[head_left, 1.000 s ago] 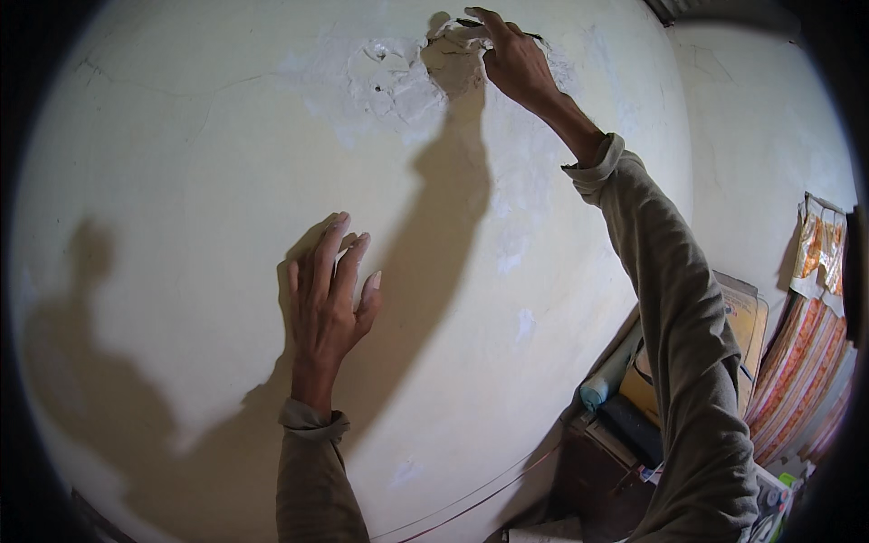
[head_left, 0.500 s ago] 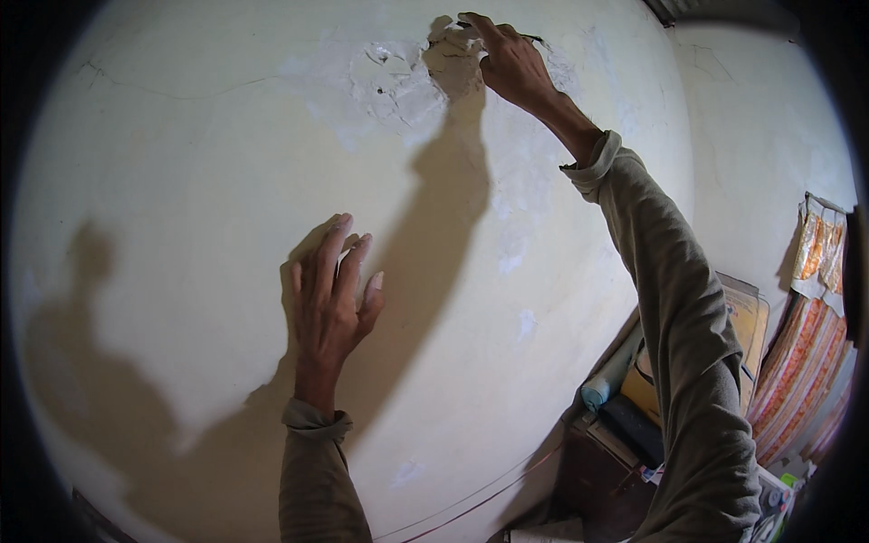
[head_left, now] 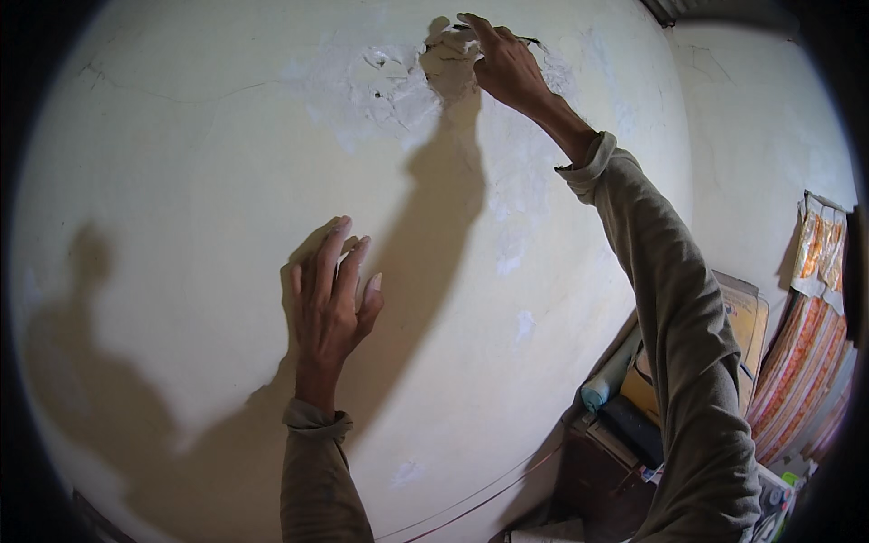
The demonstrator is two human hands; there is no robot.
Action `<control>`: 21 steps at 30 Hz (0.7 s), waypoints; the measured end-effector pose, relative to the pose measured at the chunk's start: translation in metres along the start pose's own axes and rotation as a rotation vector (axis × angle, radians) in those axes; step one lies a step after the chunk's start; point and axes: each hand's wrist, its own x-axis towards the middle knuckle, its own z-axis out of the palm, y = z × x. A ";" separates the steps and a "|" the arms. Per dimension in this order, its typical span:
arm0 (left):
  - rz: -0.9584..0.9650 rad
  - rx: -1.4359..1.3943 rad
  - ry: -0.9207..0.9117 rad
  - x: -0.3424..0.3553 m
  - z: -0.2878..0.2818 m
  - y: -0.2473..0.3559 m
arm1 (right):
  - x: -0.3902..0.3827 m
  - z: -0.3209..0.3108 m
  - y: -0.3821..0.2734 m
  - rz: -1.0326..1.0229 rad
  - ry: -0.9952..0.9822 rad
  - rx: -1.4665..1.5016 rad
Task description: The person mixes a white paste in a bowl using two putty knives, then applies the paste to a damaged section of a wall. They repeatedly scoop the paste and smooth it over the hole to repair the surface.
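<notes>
A pale cream wall fills most of the head view, with a rough patch of white filler near its top. My right hand is up at that patch, closed around a thin, dark, flat-edged tool. Only a dark strip of the tool shows by the fingers; the hand hides the rest, so its kind is unclear. Lower down and to the left, my left hand lies against the wall with its fingers spread and nothing in them. White dust marks its fingertips.
At the lower right stand a blue-ended roll, a yellow board and a dark cabinet. A striped curtain hangs at the far right. Thin cables run along the wall's foot. A fine crack crosses the upper left.
My right hand and forearm have shifted slightly to the left along the patch, the tool still in the hand. My left hand has stayed in place.
</notes>
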 end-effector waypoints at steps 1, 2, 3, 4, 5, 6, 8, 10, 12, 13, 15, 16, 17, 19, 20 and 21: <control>0.007 0.006 0.006 0.003 -0.001 0.000 | 0.002 -0.001 0.002 -0.006 0.010 0.009; 0.016 0.009 0.015 0.006 -0.003 0.000 | 0.004 -0.003 0.004 0.002 0.004 0.010; 0.020 0.010 0.021 0.006 -0.004 0.000 | 0.003 -0.002 0.004 0.010 -0.008 0.012; 0.025 0.011 0.027 0.005 -0.004 0.000 | 0.001 -0.002 0.003 0.018 -0.019 0.014; 0.024 0.013 0.025 0.004 -0.004 0.001 | 0.000 -0.001 0.003 0.010 -0.019 0.022; 0.025 0.017 0.023 0.004 -0.004 0.001 | 0.000 0.000 0.002 0.003 -0.017 0.028; 0.024 0.015 0.023 0.004 -0.003 0.001 | -0.001 0.000 0.003 0.008 -0.032 0.019; 0.019 0.006 0.024 0.003 -0.002 0.001 | -0.002 -0.004 -0.001 0.031 -0.064 -0.012; 0.016 0.009 0.014 0.002 -0.003 0.001 | -0.002 -0.008 0.000 0.001 -0.071 0.017; 0.015 0.013 0.010 0.003 -0.005 0.001 | 0.000 -0.011 0.000 -0.014 -0.071 0.032; 0.002 0.007 -0.010 0.004 -0.009 0.002 | 0.001 -0.024 -0.003 0.119 -0.051 0.105; -0.006 0.003 -0.018 0.005 -0.011 0.003 | 0.001 -0.033 -0.008 0.184 -0.041 0.140; -0.003 0.001 -0.009 0.004 -0.013 0.004 | -0.004 -0.044 -0.013 0.181 0.004 0.208; -0.004 -0.019 0.009 0.001 -0.007 0.008 | -0.027 -0.067 -0.021 0.175 0.080 0.331; -0.004 -0.018 0.004 -0.002 -0.006 0.010 | -0.050 -0.080 -0.027 0.160 0.103 0.366; 0.004 -0.009 0.005 0.002 -0.005 0.006 | -0.071 -0.094 -0.040 0.215 0.089 0.410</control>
